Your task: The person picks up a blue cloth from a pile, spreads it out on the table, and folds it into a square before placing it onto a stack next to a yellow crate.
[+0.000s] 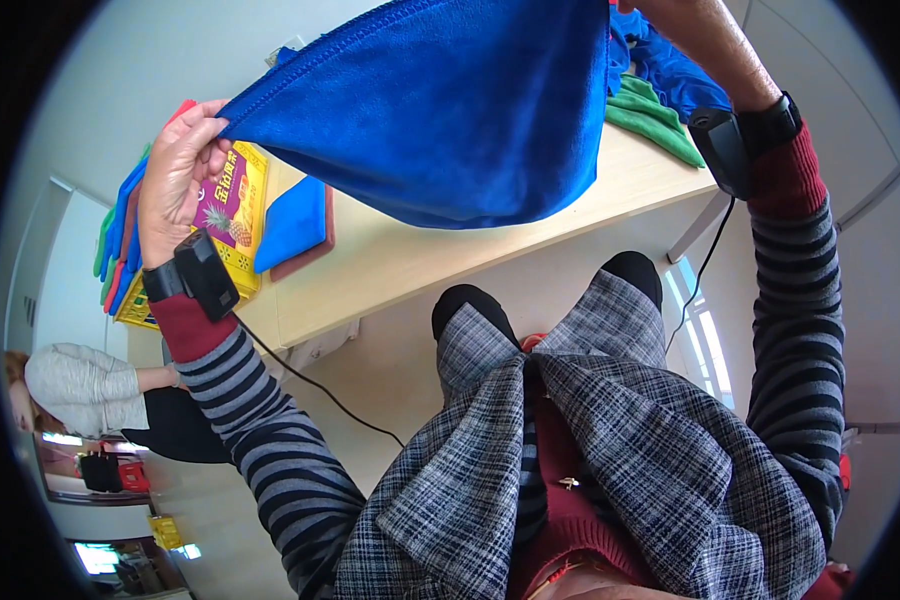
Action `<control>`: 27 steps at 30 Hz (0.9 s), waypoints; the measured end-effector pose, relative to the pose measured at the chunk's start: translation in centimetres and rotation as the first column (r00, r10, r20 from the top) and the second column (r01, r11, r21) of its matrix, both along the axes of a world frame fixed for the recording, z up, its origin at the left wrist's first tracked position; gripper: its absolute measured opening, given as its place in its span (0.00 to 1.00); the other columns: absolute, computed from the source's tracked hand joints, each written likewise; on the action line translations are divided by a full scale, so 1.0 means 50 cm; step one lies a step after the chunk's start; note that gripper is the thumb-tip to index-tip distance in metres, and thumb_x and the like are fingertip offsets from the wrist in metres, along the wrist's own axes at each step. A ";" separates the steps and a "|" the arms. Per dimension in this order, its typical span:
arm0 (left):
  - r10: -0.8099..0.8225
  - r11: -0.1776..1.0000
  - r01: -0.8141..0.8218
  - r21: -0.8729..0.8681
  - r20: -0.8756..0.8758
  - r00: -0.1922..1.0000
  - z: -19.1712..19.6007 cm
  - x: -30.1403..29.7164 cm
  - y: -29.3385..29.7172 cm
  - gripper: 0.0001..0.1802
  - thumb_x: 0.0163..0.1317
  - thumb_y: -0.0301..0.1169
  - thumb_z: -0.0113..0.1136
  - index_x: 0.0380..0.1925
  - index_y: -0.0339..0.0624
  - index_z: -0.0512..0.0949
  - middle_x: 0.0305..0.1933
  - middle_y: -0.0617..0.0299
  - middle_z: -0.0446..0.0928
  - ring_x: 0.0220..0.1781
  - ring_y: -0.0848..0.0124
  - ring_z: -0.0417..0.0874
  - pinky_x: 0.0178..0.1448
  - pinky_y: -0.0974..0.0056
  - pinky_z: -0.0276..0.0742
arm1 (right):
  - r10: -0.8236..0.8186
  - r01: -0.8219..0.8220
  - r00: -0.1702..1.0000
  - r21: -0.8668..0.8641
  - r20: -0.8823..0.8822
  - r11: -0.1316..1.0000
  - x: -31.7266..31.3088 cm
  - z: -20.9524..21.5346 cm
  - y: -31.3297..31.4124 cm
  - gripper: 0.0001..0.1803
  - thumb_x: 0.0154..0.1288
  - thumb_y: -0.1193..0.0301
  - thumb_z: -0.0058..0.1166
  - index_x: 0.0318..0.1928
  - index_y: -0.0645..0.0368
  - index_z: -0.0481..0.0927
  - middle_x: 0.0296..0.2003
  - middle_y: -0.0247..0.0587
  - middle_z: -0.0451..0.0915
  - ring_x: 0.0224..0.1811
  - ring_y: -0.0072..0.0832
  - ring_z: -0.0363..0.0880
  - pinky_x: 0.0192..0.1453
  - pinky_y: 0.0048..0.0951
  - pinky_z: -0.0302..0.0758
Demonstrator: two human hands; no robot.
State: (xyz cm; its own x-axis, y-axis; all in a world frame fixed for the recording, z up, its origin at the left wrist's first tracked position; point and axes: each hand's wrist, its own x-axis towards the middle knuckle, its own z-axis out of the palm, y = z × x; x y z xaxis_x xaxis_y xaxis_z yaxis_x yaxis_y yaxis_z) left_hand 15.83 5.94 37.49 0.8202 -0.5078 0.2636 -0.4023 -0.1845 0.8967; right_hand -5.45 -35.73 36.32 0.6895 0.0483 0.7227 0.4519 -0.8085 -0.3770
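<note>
A blue plush towel (440, 120) with a stitched edge is stretched between my hands above the table, its lower part sagging in a curve. My left hand (182, 170) pinches one corner between thumb and fingers. At the top edge my right hand (670, 12) is partly cut off; its fingertips meet the towel's other upper corner. Beneath the towel, near my left hand, a folded blue cloth (292, 225) lies on a reddish-brown one (322, 240). A crumpled green cloth (650, 118) and more blue cloth (675, 65) lie by my right forearm.
The pale wooden table (420, 245) spans the view. At its left end stands a yellow basket (138, 310) with several folded coloured cloths (120, 230) and a purple-and-yellow printed panel (232, 200). Another person (85, 390) sits at far left. A black cable (320, 382) runs from my left wrist device.
</note>
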 end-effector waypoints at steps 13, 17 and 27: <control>-0.138 0.982 0.101 -0.162 -0.241 0.961 -0.094 0.199 -0.086 0.18 0.68 0.23 0.55 0.56 0.28 0.74 0.36 0.56 0.80 0.35 0.72 0.85 0.44 0.67 0.86 | -0.201 0.290 0.949 -0.413 0.244 0.864 0.222 -0.097 -0.123 0.08 0.69 0.71 0.55 0.42 0.63 0.83 0.30 0.48 0.85 0.30 0.40 0.85 0.36 0.37 0.82; -0.101 0.970 0.070 -0.231 -0.128 0.987 -0.087 0.236 -0.110 0.18 0.69 0.24 0.54 0.56 0.27 0.72 0.38 0.53 0.80 0.37 0.68 0.86 0.49 0.61 0.87 | -0.430 0.424 0.902 -0.253 0.037 0.869 0.212 -0.059 -0.071 0.09 0.69 0.70 0.54 0.43 0.60 0.85 0.36 0.51 0.86 0.36 0.47 0.86 0.41 0.42 0.83; 0.332 0.714 -0.530 0.458 0.445 0.832 -0.347 0.225 0.008 0.11 0.61 0.22 0.55 0.44 0.37 0.77 0.43 0.53 0.80 0.46 0.58 0.85 0.61 0.56 0.79 | 0.083 -0.035 0.991 -0.406 0.101 0.913 0.106 -0.316 0.132 0.05 0.60 0.74 0.59 0.35 0.58 0.77 0.29 0.41 0.76 0.35 0.40 0.80 0.38 0.39 0.78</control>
State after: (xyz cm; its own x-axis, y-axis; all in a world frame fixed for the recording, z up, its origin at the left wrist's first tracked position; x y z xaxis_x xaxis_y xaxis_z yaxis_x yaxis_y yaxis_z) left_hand 27.09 6.34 20.15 0.9073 -0.2531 0.3357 -0.3860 -0.8179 0.4267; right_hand -0.14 -29.13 20.54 0.5907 0.3902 0.7063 0.5241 -0.8510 0.0318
